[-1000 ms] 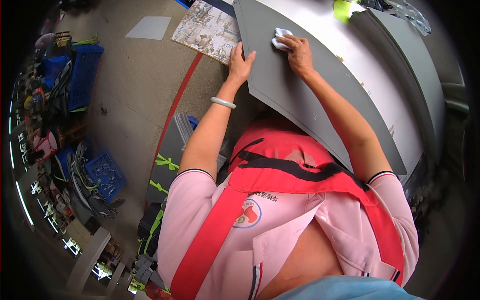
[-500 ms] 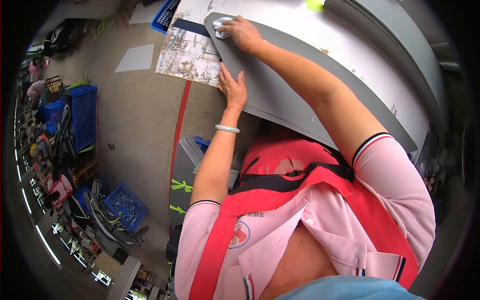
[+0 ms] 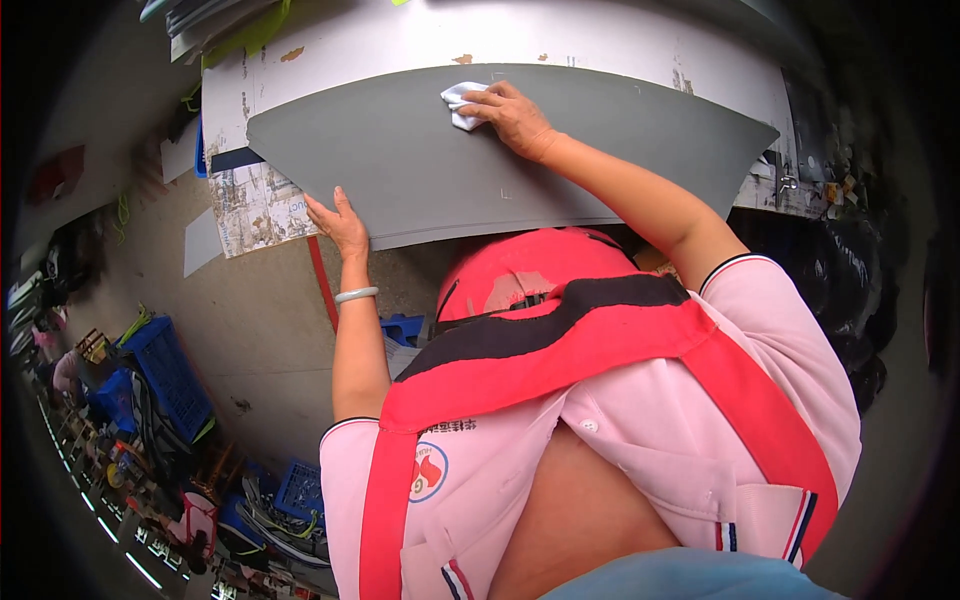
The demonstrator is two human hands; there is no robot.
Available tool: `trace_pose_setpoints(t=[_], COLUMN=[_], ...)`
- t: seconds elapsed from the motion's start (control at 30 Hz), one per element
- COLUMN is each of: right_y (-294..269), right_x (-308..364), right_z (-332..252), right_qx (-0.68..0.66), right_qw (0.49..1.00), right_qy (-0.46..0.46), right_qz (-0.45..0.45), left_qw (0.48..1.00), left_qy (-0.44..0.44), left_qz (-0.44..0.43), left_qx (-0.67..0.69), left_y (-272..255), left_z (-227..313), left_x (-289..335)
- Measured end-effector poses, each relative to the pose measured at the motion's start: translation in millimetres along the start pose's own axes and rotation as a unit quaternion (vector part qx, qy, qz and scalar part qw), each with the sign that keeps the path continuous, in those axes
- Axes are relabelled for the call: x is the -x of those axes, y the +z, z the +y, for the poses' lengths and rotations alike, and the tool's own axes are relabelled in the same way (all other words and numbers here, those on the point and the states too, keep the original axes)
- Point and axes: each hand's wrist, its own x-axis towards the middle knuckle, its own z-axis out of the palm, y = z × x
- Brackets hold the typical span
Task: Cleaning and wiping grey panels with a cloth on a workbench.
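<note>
The grey panel (image 3: 400,165) lies flat on the white desk (image 3: 370,45), long curved edge away from the person, near edge close to the red apron (image 3: 540,265). The right hand (image 3: 517,122) is bunched around a folded white cloth (image 3: 463,106), pressing it on the panel just inside the far edge. The left hand (image 3: 345,228) is unclenched, fingers spread, resting at the panel's slanted left edge; whether the fingertips hook beneath it is hard to tell from above.

The panel could swivel or slide if the right hand pushes harder than the left hand steadies — the near edge seems to overhang, so leaning on it might tip the sheet. Grit caught under the cloth could scratch the surface.

Beyond the curved edge a bare strip of desk gives room to move, up to the grey stack (image 3: 205,25) at the far left. The right corner reaches nearly to the desk's end — little slack there. Past the left hand, a worn board (image 3: 245,215) stops above open floor (image 3: 275,340).
</note>
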Motion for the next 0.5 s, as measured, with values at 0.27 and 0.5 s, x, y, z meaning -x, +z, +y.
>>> trace_pose_setpoints(t=[0.27, 0.5], right_y=[-37, -27], right_x=[51, 38], right_z=[52, 63], right_qx=[0.038, 0.079], right_qw=[0.999, 0.983], right_qy=[0.027, 0.148], right_qz=[0.016, 0.071], left_qw=[0.998, 0.998], left_qy=[0.006, 0.003], left_qz=[0.008, -0.008], left_qx=[-0.058, -0.057], left_y=[-5, -1], left_z=[-11, -2], left_x=[-2, -9])
